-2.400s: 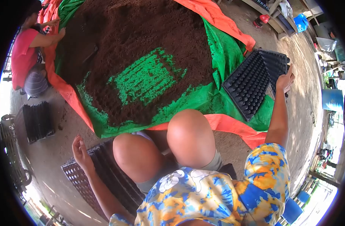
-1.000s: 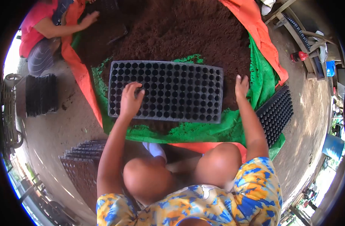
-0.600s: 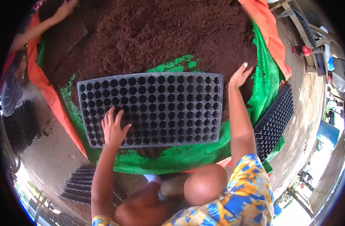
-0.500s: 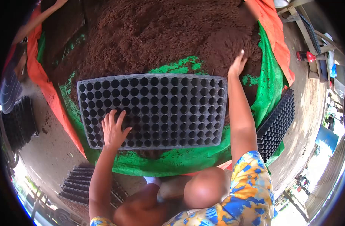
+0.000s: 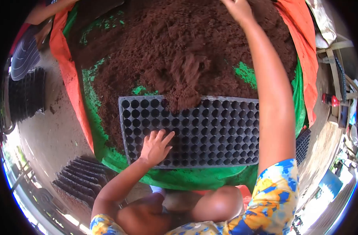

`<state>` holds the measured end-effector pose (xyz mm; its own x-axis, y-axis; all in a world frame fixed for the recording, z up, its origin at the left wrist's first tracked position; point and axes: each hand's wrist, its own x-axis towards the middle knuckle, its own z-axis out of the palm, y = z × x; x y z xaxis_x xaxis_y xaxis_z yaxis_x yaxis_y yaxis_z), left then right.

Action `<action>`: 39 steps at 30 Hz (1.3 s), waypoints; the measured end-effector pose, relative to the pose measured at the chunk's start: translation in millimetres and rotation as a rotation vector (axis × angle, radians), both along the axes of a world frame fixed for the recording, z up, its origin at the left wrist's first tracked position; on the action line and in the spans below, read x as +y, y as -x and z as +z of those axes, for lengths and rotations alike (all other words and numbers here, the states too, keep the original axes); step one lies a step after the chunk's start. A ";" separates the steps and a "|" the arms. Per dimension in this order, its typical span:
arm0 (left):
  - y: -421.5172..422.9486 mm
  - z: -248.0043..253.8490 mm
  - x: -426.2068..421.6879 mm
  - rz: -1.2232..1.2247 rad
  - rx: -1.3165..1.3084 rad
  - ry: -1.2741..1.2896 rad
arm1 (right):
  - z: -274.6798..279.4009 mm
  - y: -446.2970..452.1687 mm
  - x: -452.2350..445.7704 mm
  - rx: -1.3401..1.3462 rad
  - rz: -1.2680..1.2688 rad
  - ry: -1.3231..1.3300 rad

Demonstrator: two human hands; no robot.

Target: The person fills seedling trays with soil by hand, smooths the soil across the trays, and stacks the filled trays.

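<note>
A black seedling tray (image 5: 194,162) with rows of round cells lies in front of me on a green sheet. My left hand (image 5: 157,148) rests on the left part of the tray, its fingers spread and holding nothing. Dark brown loose soil (image 5: 147,51) is heaped beyond the tray, and a clump of it spills over the far edge onto some cells; the other cells look dark. My right hand (image 5: 238,8) reaches far over the heap at the top of the view. Its fingers look apart, though their tips are cut off by the frame's edge.
Green sheeting (image 5: 179,178) and orange sheeting (image 5: 75,98) border the soil. Stacked trays (image 5: 79,180) stand on the floor at lower left, with more trays (image 5: 27,94) farther left. Another person's arm (image 5: 50,11) enters at upper left. A red bottle (image 5: 330,100) is at right.
My right hand has moved from the soil right of the tray to the far side of the heap. A clump of soil now lies over the tray's far edge. The view has shifted.
</note>
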<state>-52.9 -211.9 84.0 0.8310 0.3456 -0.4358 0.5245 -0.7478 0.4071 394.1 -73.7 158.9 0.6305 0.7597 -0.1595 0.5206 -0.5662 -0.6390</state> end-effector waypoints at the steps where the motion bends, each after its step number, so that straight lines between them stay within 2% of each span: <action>1: 2.8 1.5 2.2 0.006 -0.002 -0.014 | 5.5 -4.2 16.5 0.049 -0.082 -0.001; 2: 6.6 1.0 4.1 0.024 0.004 -0.021 | 5.6 -3.4 27.1 0.149 -0.108 -0.048; 4: 13.7 -0.7 8.2 0.062 0.014 -0.038 | -6.0 11.2 39.2 0.332 -0.158 0.035; 5: 16.7 -1.6 10.0 0.092 -0.043 -0.024 | 1.9 37.9 34.8 0.330 -0.237 0.093; 8: 11.7 7.1 16.9 0.176 -0.218 -0.055 | -97.0 26.7 20.3 0.397 -0.133 -0.113; 10: -1.5 11.8 33.5 0.215 -0.366 -0.095 | -102.4 50.5 3.6 0.525 -0.066 0.121; 11: -9.7 13.5 43.3 0.284 -0.419 -0.100 | -118.8 55.3 -7.8 0.540 0.079 0.156; 13: -20.2 17.3 68.1 0.405 -0.505 -0.122 | -107.0 54.7 -21.1 0.484 0.305 0.174; 15: -15.2 19.8 94.8 0.544 -0.563 -0.147 | -47.5 53.1 -17.6 0.356 0.482 0.154; 16: -6.7 18.7 104.4 0.632 -0.587 -0.156 | -53.4 11.8 -5.5 -0.300 0.406 -0.265; 17: 6.6 13.3 111.4 0.700 -0.597 -0.145 | -24.3 -23.8 -1.8 -0.423 0.219 -0.341; 19: 33.1 1.7 122.0 0.909 -0.612 -0.039 | -13.2 -108.9 -3.8 0.095 0.007 -0.376; 21: 49.8 -5.9 126.0 1.179 -0.719 0.172 | -32.1 -103.9 -8.3 0.382 -0.385 -0.359; 22: 55.5 -4.5 127.4 1.249 -0.640 0.157 | -46.5 -96.2 -14.0 0.529 -0.580 -0.339; 24: 66.9 -23.4 134.9 1.279 -0.752 0.182 | -79.7 -60.0 -22.2 0.996 -0.357 -0.328; 26: 46.0 -25.7 144.6 1.207 -0.795 0.149 | -139.7 -10.1 -32.6 0.673 -0.381 -0.117; 28: 17.4 -24.3 159.8 1.122 -0.723 0.082 | -110.6 49.8 -30.0 0.619 -0.211 0.056; 29: -1.3 -19.5 171.2 1.028 -0.768 -0.009 | -103.6 64.1 -38.3 0.589 -0.070 0.120; 30: -7.4 -36.7 191.4 1.013 -0.828 -0.073 | -99.5 69.1 -47.1 0.557 0.068 0.189; 31: -12.5 -47.2 210.2 1.018 -0.854 -0.160 | -103.3 52.6 -56.8 0.722 0.328 0.080; 32: -13.9 -54.3 227.1 1.060 -0.802 -0.233 | -58.5 49.9 -63.3 0.670 0.280 0.090; 33: -9.3 -69.3 245.2 1.193 -0.874 -0.169 | -58.0 20.8 -74.0 0.621 0.135 -0.241; 34: -7.8 -85.9 257.0 1.329 -0.946 -0.106 | -53.3 -3.9 -87.0 0.109 -0.128 -0.448; 36: -20.4 -103.8 258.7 1.540 -1.080 0.141 | -97.1 -73.6 -128.9 0.303 -0.537 -0.788; 37: -27.7 -106.6 254.8 1.639 -1.145 0.269 | -132.8 -91.1 -147.4 0.371 -0.739 -0.800; 38: -44.9 -100.5 243.0 1.599 -1.140 0.285 | -101.9 -32.6 -134.4 0.636 -0.836 -0.750; 39: -59.2 -101.6 233.7 1.569 -1.134 0.379 | -137.7 -42.0 -138.9 0.704 -0.861 -0.639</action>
<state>6.3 21.8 -17.6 -0.1595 0.9598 -0.2308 -0.0478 0.2260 0.9729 436.1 -212.6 21.2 0.8833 0.2156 -0.4163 -0.4175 -0.0422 -0.9077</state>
